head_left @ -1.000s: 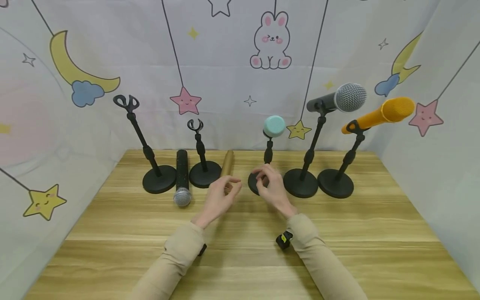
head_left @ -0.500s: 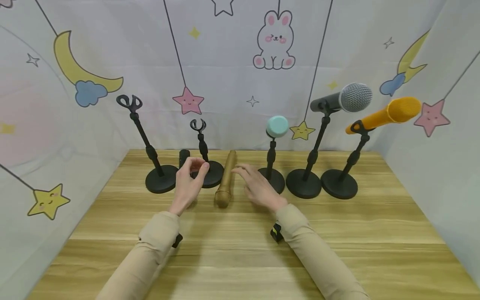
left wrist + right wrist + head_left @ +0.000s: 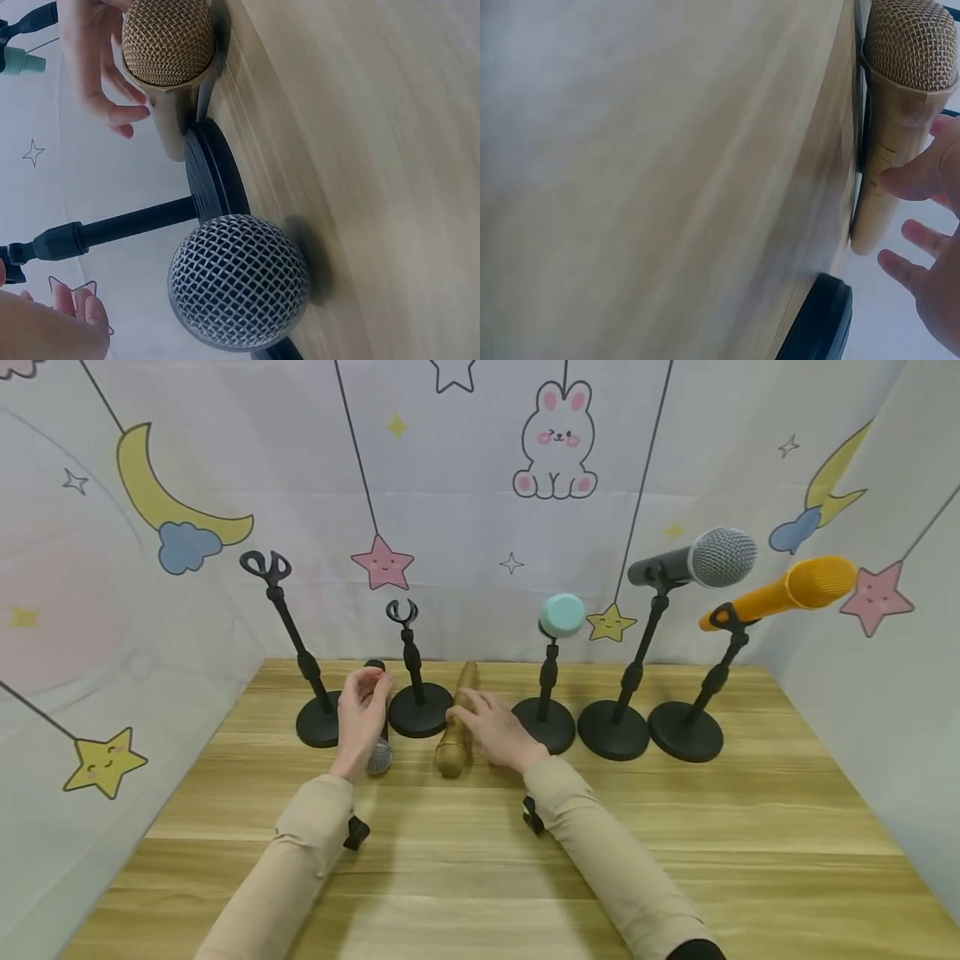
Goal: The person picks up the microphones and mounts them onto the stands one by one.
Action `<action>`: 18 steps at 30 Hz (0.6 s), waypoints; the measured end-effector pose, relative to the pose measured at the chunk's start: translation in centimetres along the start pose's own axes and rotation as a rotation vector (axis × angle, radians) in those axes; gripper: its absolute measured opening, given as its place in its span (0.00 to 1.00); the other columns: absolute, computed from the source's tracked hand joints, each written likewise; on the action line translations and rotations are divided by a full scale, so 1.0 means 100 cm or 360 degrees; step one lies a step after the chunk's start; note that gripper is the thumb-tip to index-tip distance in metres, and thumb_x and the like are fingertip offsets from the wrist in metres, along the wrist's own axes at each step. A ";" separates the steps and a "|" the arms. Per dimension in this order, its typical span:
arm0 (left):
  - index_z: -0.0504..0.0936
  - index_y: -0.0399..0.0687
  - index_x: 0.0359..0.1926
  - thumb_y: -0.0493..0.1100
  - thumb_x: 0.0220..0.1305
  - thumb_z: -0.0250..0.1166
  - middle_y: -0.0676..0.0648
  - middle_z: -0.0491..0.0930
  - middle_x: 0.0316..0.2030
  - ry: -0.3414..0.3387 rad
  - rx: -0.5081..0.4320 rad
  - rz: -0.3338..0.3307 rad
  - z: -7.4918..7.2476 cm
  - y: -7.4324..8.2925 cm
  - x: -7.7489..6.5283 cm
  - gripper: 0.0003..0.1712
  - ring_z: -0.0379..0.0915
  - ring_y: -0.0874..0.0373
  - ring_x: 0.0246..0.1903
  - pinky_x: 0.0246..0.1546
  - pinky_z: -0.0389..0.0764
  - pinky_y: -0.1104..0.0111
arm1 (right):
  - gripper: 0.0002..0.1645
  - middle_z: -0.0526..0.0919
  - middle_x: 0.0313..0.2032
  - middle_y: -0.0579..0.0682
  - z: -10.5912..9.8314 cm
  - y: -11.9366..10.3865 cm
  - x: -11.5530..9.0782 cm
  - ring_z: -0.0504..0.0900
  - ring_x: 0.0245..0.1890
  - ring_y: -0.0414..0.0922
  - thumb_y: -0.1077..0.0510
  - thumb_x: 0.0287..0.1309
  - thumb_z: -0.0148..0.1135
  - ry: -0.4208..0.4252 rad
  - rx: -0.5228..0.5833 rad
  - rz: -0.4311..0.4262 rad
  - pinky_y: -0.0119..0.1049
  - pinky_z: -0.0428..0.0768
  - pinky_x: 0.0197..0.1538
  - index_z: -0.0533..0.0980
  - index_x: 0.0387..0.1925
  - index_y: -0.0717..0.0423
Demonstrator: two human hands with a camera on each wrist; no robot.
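Observation:
A black microphone with a silver grille (image 3: pixel 379 758) lies on the wooden table, grille toward me. Over its handle is my left hand (image 3: pixel 362 714), with thumb and fingers curved and apart; the hand covers part of the handle. To the right lies a gold microphone (image 3: pixel 452 753), also grille-first. My right hand (image 3: pixel 495 727) reaches over it from the right. In the right wrist view the thumb overlaps the gold microphone's body (image 3: pixel 889 135), while the other fingers are spread and loosely bent. Between the two microphones stands a short black stand (image 3: pixel 412 664) with an unfilled clip.
A taller black stand (image 3: pixel 303 664) with an unfilled clip is at the left. On the right, three stands bear a mint-topped microphone (image 3: pixel 562 615), a grey one (image 3: pixel 723 558) and an orange one (image 3: pixel 795 593). A patterned cloth (image 3: pixel 465 510) hangs behind the table (image 3: pixel 450 860).
My left hand has moved left, away from the gold microphone to the black one. My right hand has moved left from the mint-topped microphone's stand to the gold microphone.

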State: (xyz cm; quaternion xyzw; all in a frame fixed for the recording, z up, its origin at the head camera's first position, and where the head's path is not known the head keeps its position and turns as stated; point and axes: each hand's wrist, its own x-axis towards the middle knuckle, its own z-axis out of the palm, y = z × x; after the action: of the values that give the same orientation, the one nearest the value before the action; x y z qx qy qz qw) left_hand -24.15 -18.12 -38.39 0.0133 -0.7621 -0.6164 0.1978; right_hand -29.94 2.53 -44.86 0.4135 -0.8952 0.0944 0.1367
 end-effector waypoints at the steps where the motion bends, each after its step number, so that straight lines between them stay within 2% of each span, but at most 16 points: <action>1: 0.65 0.44 0.52 0.49 0.64 0.52 0.43 0.71 0.49 0.0007 -0.0027 -0.0016 0.000 -0.004 0.002 0.19 0.68 0.55 0.50 0.54 0.67 0.65 | 0.32 0.55 0.65 0.57 0.001 0.000 0.001 0.62 0.59 0.56 0.65 0.47 0.61 -0.0003 -0.0019 -0.0009 0.48 0.69 0.56 0.65 0.55 0.42; 7: 0.65 0.44 0.52 0.54 0.63 0.52 0.46 0.71 0.49 0.0036 -0.0051 -0.0036 0.002 -0.020 0.009 0.23 0.68 0.57 0.51 0.56 0.66 0.64 | 0.31 0.56 0.64 0.60 0.004 -0.001 0.008 0.61 0.61 0.58 0.59 0.47 0.65 -0.0055 -0.0088 -0.0021 0.50 0.66 0.59 0.66 0.54 0.42; 18: 0.65 0.46 0.53 0.55 0.63 0.52 0.46 0.70 0.52 -0.0002 -0.0049 -0.0122 0.002 -0.023 0.007 0.23 0.66 0.57 0.56 0.58 0.64 0.62 | 0.28 0.53 0.66 0.57 0.007 -0.005 0.017 0.57 0.63 0.59 0.65 0.48 0.62 -0.0213 -0.0094 0.0067 0.52 0.65 0.59 0.67 0.50 0.40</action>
State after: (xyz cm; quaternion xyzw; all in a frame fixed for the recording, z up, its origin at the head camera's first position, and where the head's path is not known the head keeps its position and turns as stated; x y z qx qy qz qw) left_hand -25.37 -18.72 -40.43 0.0391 -0.7515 -0.6352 0.1738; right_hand -30.73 0.80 -44.92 0.3957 -0.9133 0.0429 0.0866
